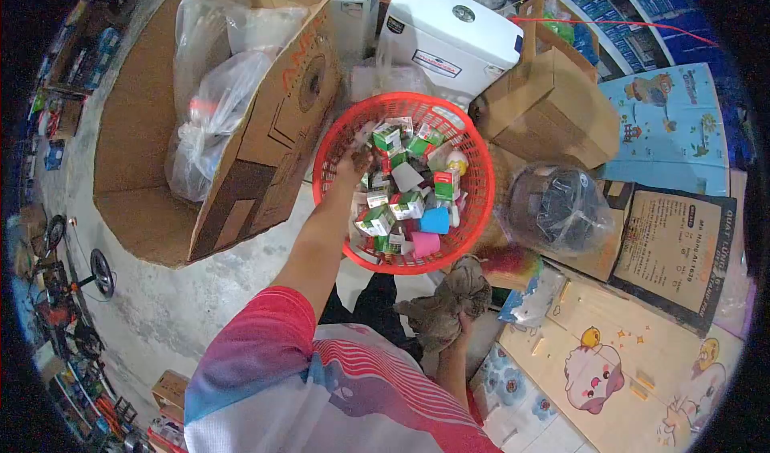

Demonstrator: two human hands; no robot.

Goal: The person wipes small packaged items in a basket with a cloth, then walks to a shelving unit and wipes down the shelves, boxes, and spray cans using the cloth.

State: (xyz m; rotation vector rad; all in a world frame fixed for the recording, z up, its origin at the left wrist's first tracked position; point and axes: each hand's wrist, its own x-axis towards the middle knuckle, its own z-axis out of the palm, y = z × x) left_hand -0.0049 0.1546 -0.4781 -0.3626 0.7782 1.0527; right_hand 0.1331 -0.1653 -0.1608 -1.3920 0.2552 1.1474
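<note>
A red plastic basket (pixel 484 164) is filled with several small green-and-white boxes (pixel 407 205), a blue cup-like piece (pixel 435 220) and a pink one (pixel 425 244). My left hand (pixel 355 164) reaches inside the basket at its left side, beside the boxes. Its fingers are too unclear to show whether they grip anything. Low and to the right of the basket, my right hand (pixel 463 326) is closed on a crumpled grey-brown rag (pixel 449 301), which hides part of the fingers.
At the left stands a large open cardboard box (pixel 265 180) with clear plastic bags inside. Behind the basket is a white toilet tank (pixel 453 40). Brown cartons (pixel 553 104), a plastic-wrapped black round item (pixel 557 204) and a cartoon-printed wooden panel (pixel 618 357) crowd the right.
</note>
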